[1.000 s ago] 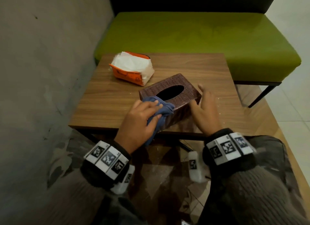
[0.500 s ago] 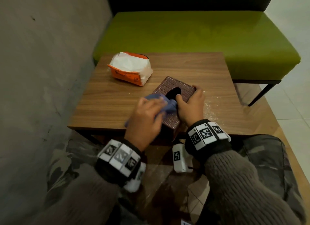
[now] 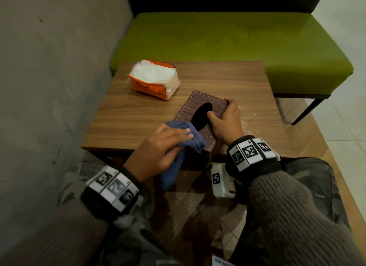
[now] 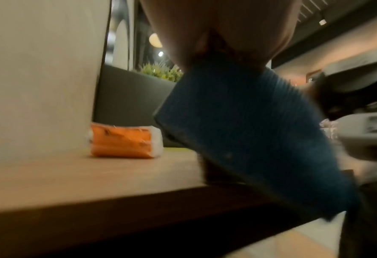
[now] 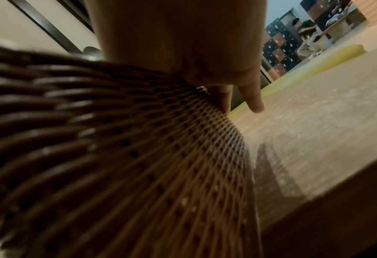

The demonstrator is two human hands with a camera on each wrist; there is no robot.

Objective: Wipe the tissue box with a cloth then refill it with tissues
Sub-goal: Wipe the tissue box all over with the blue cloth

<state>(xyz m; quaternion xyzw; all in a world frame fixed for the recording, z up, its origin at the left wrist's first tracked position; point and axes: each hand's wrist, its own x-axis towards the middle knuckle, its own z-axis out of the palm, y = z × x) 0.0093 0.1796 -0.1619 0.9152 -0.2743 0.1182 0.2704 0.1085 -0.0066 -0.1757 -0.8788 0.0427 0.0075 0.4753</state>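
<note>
A brown woven tissue box [image 3: 204,103] stands at the near edge of the wooden table [image 3: 138,119], its dark oval slot facing up. My right hand [image 3: 223,117] grips the box's right side, thumb hooked into the slot; the box's weave [image 5: 138,157] fills the right wrist view. My left hand [image 3: 162,144] holds a blue cloth [image 3: 190,138] against the box's near left corner, with the cloth [image 4: 249,139] hanging below the table edge. An orange pack of white tissues [image 3: 154,79] lies open at the table's far left, also in the left wrist view [image 4: 123,141].
A green padded bench [image 3: 227,45] runs behind the table. A grey wall [image 3: 49,87] stands close on the left. White crumbs or dust [image 3: 251,117] lie on the table right of the box. My knees are under the near table edge.
The box has been turned so its long side points away from me. My right hand went from its side to a grip with the thumb in the slot. The cloth moved to the near corner.
</note>
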